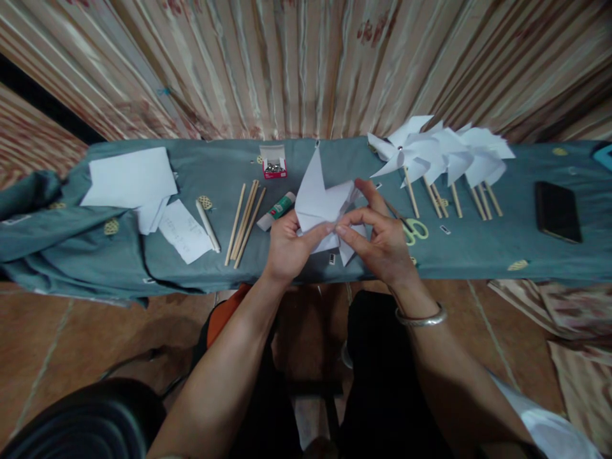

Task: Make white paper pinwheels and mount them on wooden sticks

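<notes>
A white paper pinwheel [318, 194], partly folded, is held up over the near edge of the table. One of its corners points up and away from me, and other flaps hang below my fingers. My left hand [291, 245] is closed on its left side, thumb pressed near the centre. From the right, my right hand [375, 239] pinches the paper near the same spot, thumb and fingertips almost meeting the left thumb. Whether a pin sits at the centre is hidden by the fingers. A glue stick [277, 210] lies just left of the paper, and green-handled scissors [415, 231] lie beside my right hand.
A small red box of metal pins [274, 164] stands open at the back. Several wooden sticks [246, 220], a white pen [207, 226] and paper sheets [131, 177] lie left. Finished pinwheels on sticks [440, 153] and a black phone [558, 211] lie right on the cloth-covered table [507, 245].
</notes>
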Motion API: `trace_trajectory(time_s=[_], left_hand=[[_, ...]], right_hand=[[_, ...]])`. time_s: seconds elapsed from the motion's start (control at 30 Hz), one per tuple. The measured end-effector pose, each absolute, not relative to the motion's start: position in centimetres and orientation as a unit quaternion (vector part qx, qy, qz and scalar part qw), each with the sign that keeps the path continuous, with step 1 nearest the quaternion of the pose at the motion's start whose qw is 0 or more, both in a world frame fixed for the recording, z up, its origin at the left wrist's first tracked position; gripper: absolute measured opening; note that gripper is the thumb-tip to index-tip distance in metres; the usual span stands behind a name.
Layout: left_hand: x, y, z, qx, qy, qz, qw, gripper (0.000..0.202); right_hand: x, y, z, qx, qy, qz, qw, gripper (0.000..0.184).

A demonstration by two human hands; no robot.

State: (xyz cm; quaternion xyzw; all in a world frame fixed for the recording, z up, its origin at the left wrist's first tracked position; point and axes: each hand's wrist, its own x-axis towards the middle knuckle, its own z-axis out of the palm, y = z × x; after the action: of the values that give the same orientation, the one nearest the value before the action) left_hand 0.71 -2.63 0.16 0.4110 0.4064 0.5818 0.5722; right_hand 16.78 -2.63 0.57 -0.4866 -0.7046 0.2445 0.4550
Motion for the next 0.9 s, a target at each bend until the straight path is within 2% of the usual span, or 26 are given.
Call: trace_trajectory(time_s=[0.3,0.4,0.5,0.63,0.7,0.83,0.9], left_hand=[[0.7,-2.7,0.1,0.393,0.403,0.583,0.586,0.028],[0.7,-2.7,0.1,0.382,0.404,0.584,0.592,0.028],[0.8,-2.6,0.2,0.372,0.404,0.587,0.594,0.029],[0.8,-2.5,0.2,0.348,0.404,0.589,0.607,0.029],[0.9,-2.5,0.1,0.336,0.401,0.589,0.616,0.028],[0.9,-2.5,0.0,0.328,0.4,0.585,0.625,0.027],[0.9,-2.5,0.0,0.326,0.403,0.583,0.626,0.027]], right_hand=[[16.2,-3.0,0.5,-0.505,-0.686,0.22,0.475,0.015],[15.8,-3.3,0.5,-0.515,-0.677,0.202,0.485,0.019],[15.5,-3.6,0.5,-0.517,-0.674,0.189,0.492,0.035],[16.2,-3.2,0.3,-0.529,-0.635,0.203,0.525,0.074],[16.7,-2.7,0.1,-0.542,-0.594,0.249,0.541,0.081],[17.2,-2.0,-0.1,-0.525,-0.516,0.49,0.466,0.059],[17.1,-1.8,-0.2,-0.507,-0.473,0.566,0.446,0.056]])
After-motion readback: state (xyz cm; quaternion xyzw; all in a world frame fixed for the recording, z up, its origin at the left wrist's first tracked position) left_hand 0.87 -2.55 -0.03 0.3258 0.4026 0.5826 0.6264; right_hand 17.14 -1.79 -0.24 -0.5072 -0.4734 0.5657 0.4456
